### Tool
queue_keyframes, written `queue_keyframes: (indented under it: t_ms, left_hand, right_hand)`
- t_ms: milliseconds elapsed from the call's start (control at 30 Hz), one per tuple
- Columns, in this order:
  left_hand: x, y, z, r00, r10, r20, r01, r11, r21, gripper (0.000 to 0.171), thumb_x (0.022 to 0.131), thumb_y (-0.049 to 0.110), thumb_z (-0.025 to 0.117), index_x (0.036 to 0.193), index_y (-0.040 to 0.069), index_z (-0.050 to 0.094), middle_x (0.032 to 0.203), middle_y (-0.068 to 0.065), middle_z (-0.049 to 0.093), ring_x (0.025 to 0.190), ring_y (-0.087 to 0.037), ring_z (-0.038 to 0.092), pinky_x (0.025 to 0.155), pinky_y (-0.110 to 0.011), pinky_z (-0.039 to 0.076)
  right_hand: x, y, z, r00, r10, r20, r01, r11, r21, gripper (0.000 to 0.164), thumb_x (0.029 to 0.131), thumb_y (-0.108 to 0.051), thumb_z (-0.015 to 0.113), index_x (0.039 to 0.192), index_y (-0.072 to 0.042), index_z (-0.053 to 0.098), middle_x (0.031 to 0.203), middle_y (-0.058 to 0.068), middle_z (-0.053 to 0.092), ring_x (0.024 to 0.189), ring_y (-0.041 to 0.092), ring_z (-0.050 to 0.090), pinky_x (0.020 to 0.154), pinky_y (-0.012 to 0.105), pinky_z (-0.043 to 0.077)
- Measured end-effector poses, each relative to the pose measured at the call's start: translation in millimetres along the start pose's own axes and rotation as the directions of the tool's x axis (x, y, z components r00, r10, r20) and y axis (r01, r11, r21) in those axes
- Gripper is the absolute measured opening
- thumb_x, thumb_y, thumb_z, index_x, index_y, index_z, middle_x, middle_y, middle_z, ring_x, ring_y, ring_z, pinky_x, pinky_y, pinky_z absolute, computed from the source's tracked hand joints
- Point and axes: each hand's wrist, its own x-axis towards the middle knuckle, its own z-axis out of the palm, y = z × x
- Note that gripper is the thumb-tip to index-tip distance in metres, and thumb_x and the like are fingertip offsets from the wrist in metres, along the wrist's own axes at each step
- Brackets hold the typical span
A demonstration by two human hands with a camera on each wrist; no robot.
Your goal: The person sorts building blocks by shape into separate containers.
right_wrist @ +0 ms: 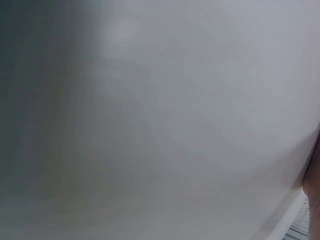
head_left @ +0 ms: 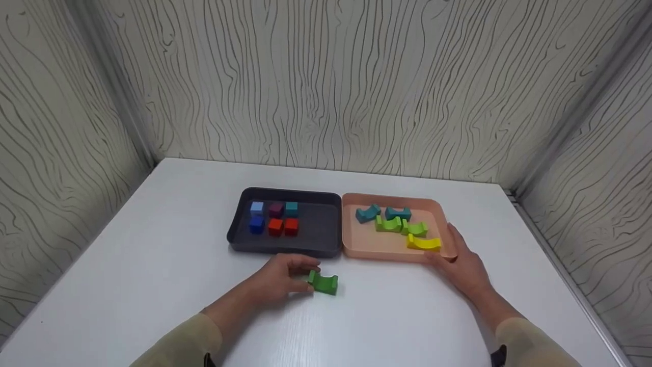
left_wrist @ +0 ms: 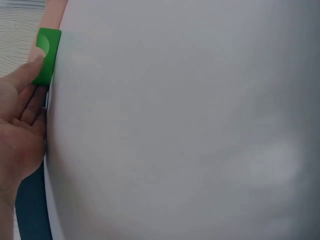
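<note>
My left hand [head_left: 277, 278] pinches the left end of a green notched block [head_left: 324, 284] between thumb and fingers, in front of the dark tray. In the left wrist view the thumb lies over the curved notch of the green block [left_wrist: 47, 57]. My right hand [head_left: 466, 267] grips the front right corner of the pink tray [head_left: 374, 248], thumb at the front wall and fingers along the right side. In that tray lie two teal notched blocks [head_left: 368, 213], two lime notched blocks [head_left: 388, 224] and a yellow notched block [head_left: 424, 243]. The right wrist view shows mostly tabletop.
Left of the pink tray, side by side with it, stands the dark tray [head_left: 318, 224]. It holds several small cubes, among them a blue cube [head_left: 256, 225], a red cube [head_left: 275, 227] and a teal cube [head_left: 291, 209]. Wood-patterned walls [head_left: 326, 86] enclose the white table [head_left: 153, 255].
</note>
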Motion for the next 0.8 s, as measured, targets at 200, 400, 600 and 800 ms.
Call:
queue_keyframes:
  t_ms: [200,400,600,800]
  left_hand:
    - [-1.0,0.9,0.9,1.000,0.020,-0.008,-0.020,1.000,-0.009,0.051,0.088,-0.001,0.083,0.137,0.005,0.070,0.128,-0.007,0.075,0.124,-0.022,0.067,0.110,-0.045,0.051]
    - [-1.4,2.5,1.9,1.000,0.001,-0.014,-0.001,1.000,0.006,0.050,0.088,0.001,0.084,0.137,0.006,0.071,0.128,-0.005,0.075,0.122,-0.020,0.068,0.108,-0.042,0.052]
    - [-2.1,3.0,0.6,1.000,0.003,-0.011,-0.003,1.000,0.027,0.048,0.089,0.002,0.084,0.136,0.007,0.072,0.126,-0.003,0.076,0.120,-0.019,0.069,0.109,-0.044,0.052]
    - [-1.2,8.3,-1.5,1.000,-0.002,0.010,0.002,0.999,0.033,0.046,0.090,0.005,0.084,0.135,0.008,0.073,0.126,-0.002,0.076,0.118,-0.018,0.069,0.108,-0.042,0.053]
  right_hand:
    - [0.3,-1.2,-0.4,1.000,0.011,-0.012,-0.011,1.000,-0.012,0.120,0.090,-0.082,0.059,0.172,-0.019,-0.001,0.168,0.031,0.028,0.146,0.054,0.038,0.117,0.073,0.030]
    - [-0.2,-0.9,1.5,1.000,0.027,-0.003,-0.027,1.000,-0.004,0.121,0.088,-0.084,0.059,0.172,-0.022,-0.002,0.168,0.031,0.028,0.146,0.055,0.038,0.116,0.075,0.029]
    - [1.0,0.7,3.4,1.000,0.030,0.002,-0.030,0.999,0.012,0.122,0.087,-0.087,0.058,0.172,-0.025,-0.004,0.169,0.029,0.026,0.147,0.054,0.036,0.115,0.076,0.030]
    - [1.4,1.6,1.6,1.000,0.024,-0.002,-0.024,1.000,0.012,0.122,0.087,-0.086,0.058,0.172,-0.024,-0.003,0.169,0.030,0.025,0.147,0.055,0.036,0.115,0.076,0.029]
